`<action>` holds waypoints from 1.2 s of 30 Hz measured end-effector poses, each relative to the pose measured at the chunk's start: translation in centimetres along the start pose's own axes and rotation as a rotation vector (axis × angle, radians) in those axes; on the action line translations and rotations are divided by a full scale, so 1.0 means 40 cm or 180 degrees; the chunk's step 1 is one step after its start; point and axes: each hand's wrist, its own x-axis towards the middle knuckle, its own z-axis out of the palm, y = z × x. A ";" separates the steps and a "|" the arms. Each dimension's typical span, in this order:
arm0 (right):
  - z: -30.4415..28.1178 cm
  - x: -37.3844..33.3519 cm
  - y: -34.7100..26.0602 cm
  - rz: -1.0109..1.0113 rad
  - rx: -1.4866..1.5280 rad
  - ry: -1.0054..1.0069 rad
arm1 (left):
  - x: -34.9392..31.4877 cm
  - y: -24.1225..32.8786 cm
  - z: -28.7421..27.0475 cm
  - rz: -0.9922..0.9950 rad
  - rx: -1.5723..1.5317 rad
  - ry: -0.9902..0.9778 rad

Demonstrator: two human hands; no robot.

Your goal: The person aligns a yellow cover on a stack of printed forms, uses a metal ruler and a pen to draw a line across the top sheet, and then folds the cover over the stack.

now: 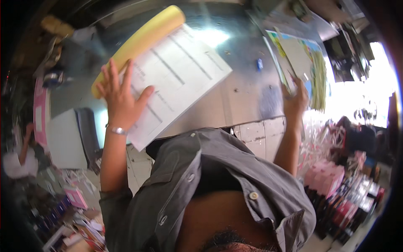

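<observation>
A pad of white printed sheets [184, 63] lies at an angle on the metal table, its yellow top sheet [145, 35] curled back along the far left side. My left hand [124, 94] rests on the pad near this curl, fingers spread and pressing nothing between them. At the right, my right hand [296, 101] is closed beside a stack of pale grey card and colourful sheets [296, 52]. Something thin shows at its fingertips, too small and blurred to name.
The metal table [214, 105] has screw heads and a small blue object [259, 64] on it. Yellow-green strips [319, 84] lie at the stack's right edge. Pink boxes [323, 178] and piled packages stand on the floor at right. Another person [21, 161] is at the far left.
</observation>
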 end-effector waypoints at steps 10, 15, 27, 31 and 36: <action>-0.153 -0.237 0.167 0.1007 -0.0748 -0.0969 | -0.014 0.027 -0.036 0.0147 0.0299 0.0542; -0.166 -0.312 0.160 0.0887 -0.0078 -0.0423 | -0.004 0.030 -0.035 0.0235 0.0041 0.0450; -0.344 -0.639 -0.112 0.1043 0.0690 -0.1234 | 0.005 0.028 -0.031 0.0297 -0.0376 0.0560; -0.366 -0.623 -0.166 0.0823 0.0744 -0.1729 | 0.009 0.017 -0.028 0.0259 -0.0354 0.0507; -0.402 -0.542 -0.240 0.1232 0.1047 -0.2325 | 0.006 0.008 -0.026 0.0294 -0.0420 0.0318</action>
